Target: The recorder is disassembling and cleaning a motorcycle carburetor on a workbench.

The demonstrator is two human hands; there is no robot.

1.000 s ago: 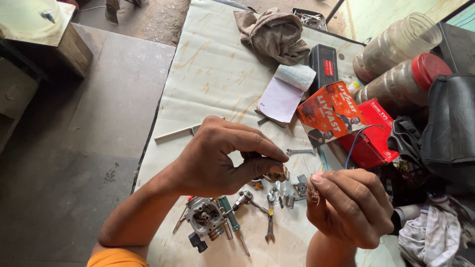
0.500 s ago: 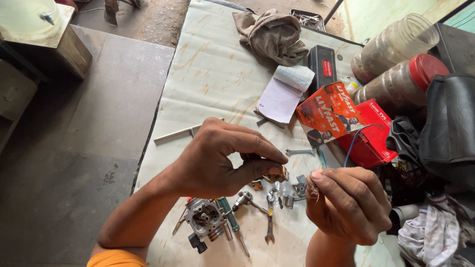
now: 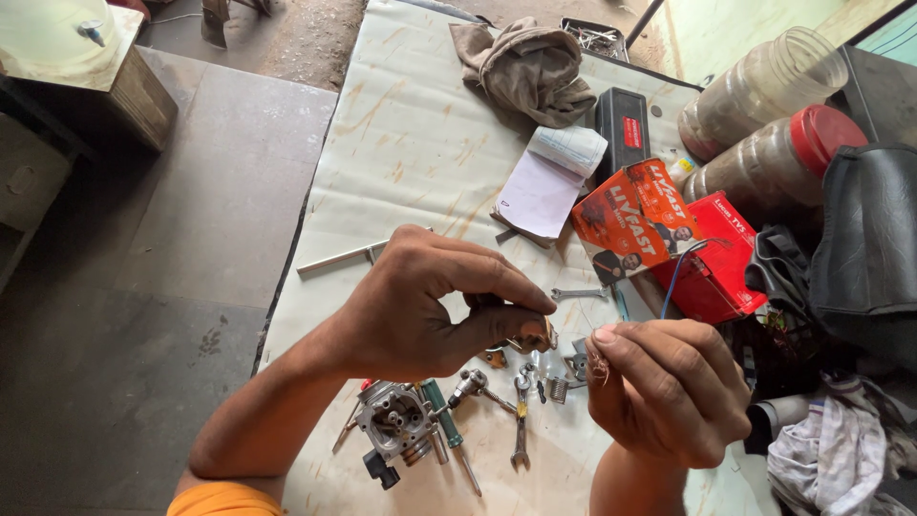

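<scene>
Left hand: left hand [image 3: 420, 306] pinches a small brass-coloured metal part [image 3: 535, 336] between thumb and fingertips, above the cream table cover [image 3: 411, 143]
Part's axis: too hidden to tell
Right hand: right hand [image 3: 669, 387] nips a thin reddish wire strand [image 3: 600, 363], hanging downward
Below: grey metal carburettor body [image 3: 394, 420], green-handled screwdriver [image 3: 441, 425]

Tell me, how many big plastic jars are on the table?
2. Both lie on their sides at the far right of the table: one clear jar at the back, and one jar with a red lid just in front of it. More could be hidden behind the black bag.
</scene>
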